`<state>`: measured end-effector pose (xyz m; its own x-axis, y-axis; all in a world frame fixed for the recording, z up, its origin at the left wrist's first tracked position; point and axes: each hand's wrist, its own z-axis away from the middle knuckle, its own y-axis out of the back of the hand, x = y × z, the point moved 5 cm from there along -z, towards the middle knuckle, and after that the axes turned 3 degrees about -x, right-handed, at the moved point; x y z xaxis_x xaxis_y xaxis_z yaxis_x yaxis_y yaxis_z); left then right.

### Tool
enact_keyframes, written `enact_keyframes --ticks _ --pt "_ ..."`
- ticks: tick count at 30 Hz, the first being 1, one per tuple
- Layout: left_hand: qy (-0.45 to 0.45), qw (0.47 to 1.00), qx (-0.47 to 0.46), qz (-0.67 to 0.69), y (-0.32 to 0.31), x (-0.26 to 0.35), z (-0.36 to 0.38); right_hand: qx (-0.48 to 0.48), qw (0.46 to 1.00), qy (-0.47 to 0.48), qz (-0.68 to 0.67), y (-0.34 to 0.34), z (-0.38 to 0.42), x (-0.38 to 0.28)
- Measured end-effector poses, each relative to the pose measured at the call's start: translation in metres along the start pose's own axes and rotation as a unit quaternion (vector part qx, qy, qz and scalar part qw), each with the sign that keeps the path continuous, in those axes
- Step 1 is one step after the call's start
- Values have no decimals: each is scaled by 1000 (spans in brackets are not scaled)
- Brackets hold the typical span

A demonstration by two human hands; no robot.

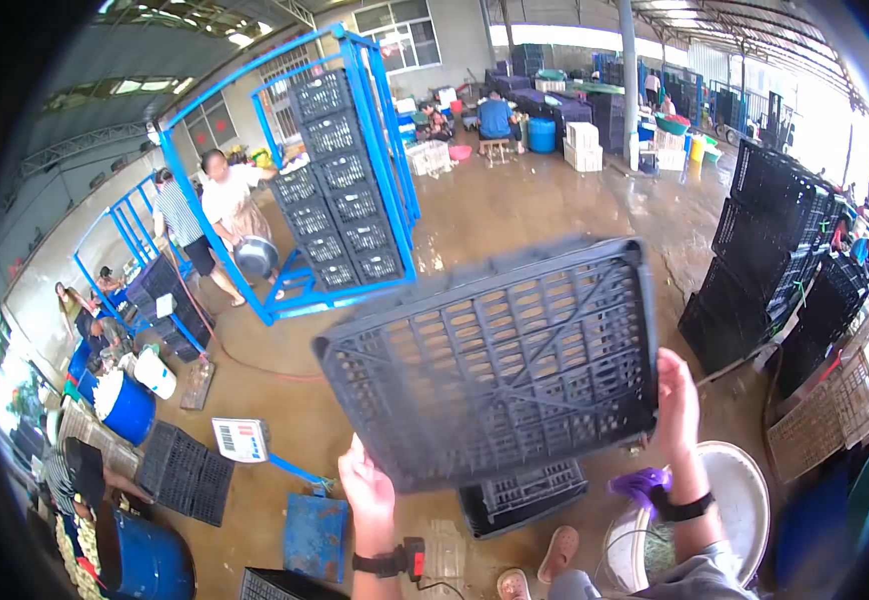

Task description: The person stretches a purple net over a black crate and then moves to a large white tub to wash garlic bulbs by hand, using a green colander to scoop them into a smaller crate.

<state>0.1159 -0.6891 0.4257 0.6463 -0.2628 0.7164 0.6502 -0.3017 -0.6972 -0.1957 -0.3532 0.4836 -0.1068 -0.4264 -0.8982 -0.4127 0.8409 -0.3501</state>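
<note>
Dark grey lattice plastic crate (495,360) centre frame. Bright blue metal rack (375,150) upper left w/ black mesh crates. Blue round drum (127,408) lower left. Wet brown concrete floor (515,210). White round tub (745,490) lower right.

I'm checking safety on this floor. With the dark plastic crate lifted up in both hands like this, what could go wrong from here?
1. The left hand and right hand grip only the edges of the crate, held tilted; it might slip and land on the sandalled foot or the crate on the floor below.
2. The wet floor looks slick; a step may slide.
3. The raised crate blocks much of the view ahead, so the hose lying on the floor could be missed.
</note>
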Motion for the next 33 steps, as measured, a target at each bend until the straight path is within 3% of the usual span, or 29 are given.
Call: enact_keyframes --ticks 2,3,4,5,7,8,9,10,11,12,13,14,15,18,22,25,27,28,29,30,31,33 --pt "131 940 -284 134 18 46 -26 -62 973 -42 216 12 -10 -71" --pt "190 867 -420 189 19 67 -30 -59 985 -44 159 10 -19 -106" --pt "151 965 -207 -47 -7 112 -15 -101 990 -59 74 2 -36 -129" --pt "186 941 -281 10 -32 133 -15 -144 987 -75 -8 -5 -44 -147" --pt "154 951 -250 -95 -64 157 2 -216 959 -162 -86 -49 -16 -152" --pt "196 945 -233 -122 -67 155 21 -249 938 -206 -124 -65 -3 -152" --pt "244 935 -211 -150 -64 147 38 -236 934 -250 -97 -45 7 -105" --pt "268 932 -239 -38 -33 114 36 -202 952 -230 -14 -13 25 -62" --pt "281 946 -160 35 1 88 45 -135 913 -359 -140 -5 58 -35" --pt "258 949 -181 6 27 65 49 -145 887 -388 -205 -3 88 -9" --pt "237 950 -202 -24 55 41 54 -147 903 -369 -164 23 115 37" --pt "308 946 -96 -20 95 17 56 -117 915 -364 -130 34 138 60" --pt "312 938 -108 -102 101 9 68 -44 886 -443 -127 64 161 88" --pt "349 882 -128 -290 102 -6 93 -52 886 -457 -62 83 197 95" --pt "310 916 -97 -236 108 -32 100 -82 879 -468 -36 86 180 82" --pt "330 909 -82 -241 109 -67 84 -78 907 -413 13 106 136 94" --pt "296 925 -108 -213 82 -86 65 -52 933 -355 37 115 103 110" --pt "290 925 -113 -219 71 -95 55 -71 946 -297 109 134 85 133" --pt "285 925 -116 -225 66 -105 48 -72 925 -282 243 143 72 147" --pt "248 926 -153 -239 73 -125 35 -71 888 -261 372 148 57 155" --pt "258 913 -131 -289 82 -140 29 -70 832 -237 496 157 47 168" --pt "281 874 -88 -386 102 -171 28 -36 849 -200 488 180 49 221"
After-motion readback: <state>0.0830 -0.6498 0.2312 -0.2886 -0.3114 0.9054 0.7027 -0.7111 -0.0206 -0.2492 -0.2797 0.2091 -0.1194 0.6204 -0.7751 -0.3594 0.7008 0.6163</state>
